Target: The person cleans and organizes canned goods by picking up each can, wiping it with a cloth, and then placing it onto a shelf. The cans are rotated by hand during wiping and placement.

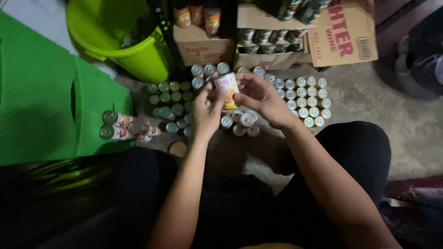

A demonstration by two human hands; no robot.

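Both hands meet over the floor: our left hand (pixel 206 110) and right hand (pixel 262 97) together grip one small can (pixel 227 88) with a white and orange label, tilted, held between the fingertips above the stock. Sorting looks well under way, we judge: silver-topped cans (pixel 308 101) stand in tidy rows to the right and green-lidded cans (pixel 169 97) to the left, while a loose cluster (pixel 241 122) just below the held can and a few cans lying on their sides (pixel 121 127) remain unplaced.

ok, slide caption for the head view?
Both hands, left hand and right hand, hold a small labelled can above rows of cans on the floor.
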